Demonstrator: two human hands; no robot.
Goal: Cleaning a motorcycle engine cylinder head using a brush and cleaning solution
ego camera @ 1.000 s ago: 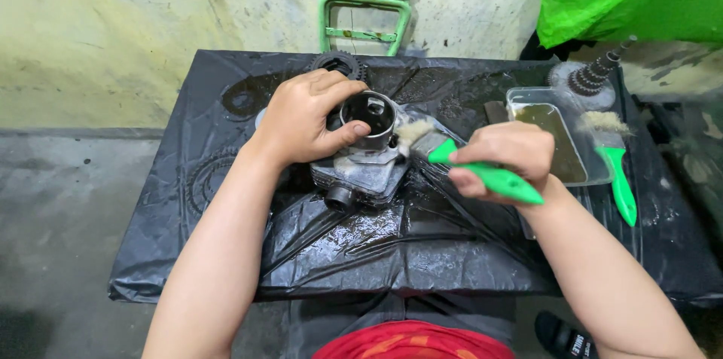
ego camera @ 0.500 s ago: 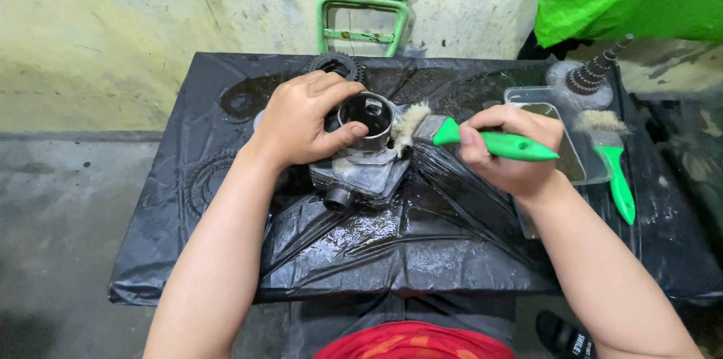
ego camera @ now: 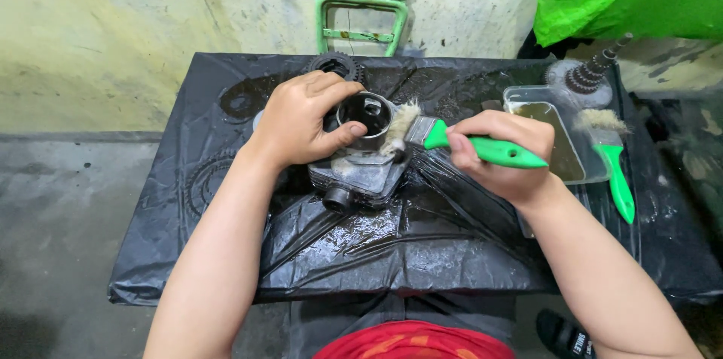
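Note:
A grey metal engine part [ego camera: 363, 171] with a round open bore sits on the wet black plastic sheet [ego camera: 422, 238] that covers the table. My left hand [ego camera: 305, 119] grips the rim of the bore from the left, thumb at the front. My right hand [ego camera: 506, 157] holds a green-handled paintbrush [ego camera: 461, 143] level, and its pale bristles press against the right side of the bore.
A clear tray of brownish liquid [ego camera: 559, 140] lies to the right, with a second green-handled brush [ego camera: 614, 167] beside it. A ribbed dark part [ego camera: 592, 74] and a black gear [ego camera: 334, 65] lie at the back. A green metal chair frame [ego camera: 360, 21] stands against the wall.
My right hand has turned the brush from angled down to level and moved its bristles up against the side of the bore. My left hand has kept its hold.

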